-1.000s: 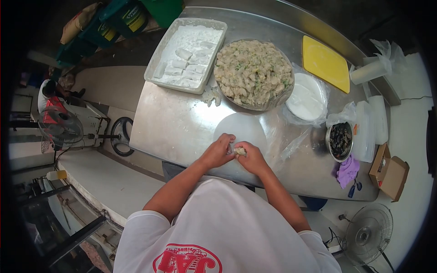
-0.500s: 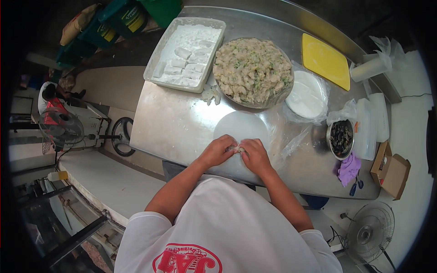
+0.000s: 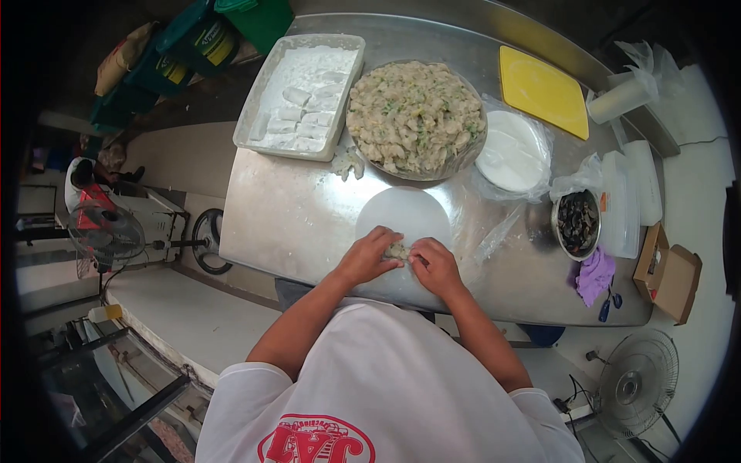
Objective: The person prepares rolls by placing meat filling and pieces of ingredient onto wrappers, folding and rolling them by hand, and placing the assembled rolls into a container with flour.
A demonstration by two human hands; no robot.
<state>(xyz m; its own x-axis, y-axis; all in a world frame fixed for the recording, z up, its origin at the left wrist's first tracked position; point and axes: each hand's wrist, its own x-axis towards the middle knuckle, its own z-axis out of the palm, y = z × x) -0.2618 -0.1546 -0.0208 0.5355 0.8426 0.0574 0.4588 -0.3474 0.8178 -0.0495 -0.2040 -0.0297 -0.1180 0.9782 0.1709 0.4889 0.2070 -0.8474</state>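
Note:
A round translucent wrapper sheet (image 3: 403,210) lies flat on the steel table near its front edge. On its near part sits a small lump of pale filling (image 3: 397,251). My left hand (image 3: 370,258) has its curled fingers and thumb against the lump's left side. From the right, my right hand (image 3: 434,267) pinches the lump's other end with fingertips bent in. Beyond the sheet stands a large bowl heaped with filling (image 3: 417,119), pale with green bits. Some loose pale scraps (image 3: 348,163) rest at its left.
A tray (image 3: 241,139) of white powder with several coated rolls stands back left. To the right are a stack of white rounds (image 3: 512,154) in plastic, a yellow board (image 3: 543,91), a bowl of dark pieces (image 3: 577,224), a purple cloth (image 3: 595,278) and an open carton (image 3: 668,274).
My hands have moved slightly apart, and more of the filling lump shows between them. The whole view has shifted a little.

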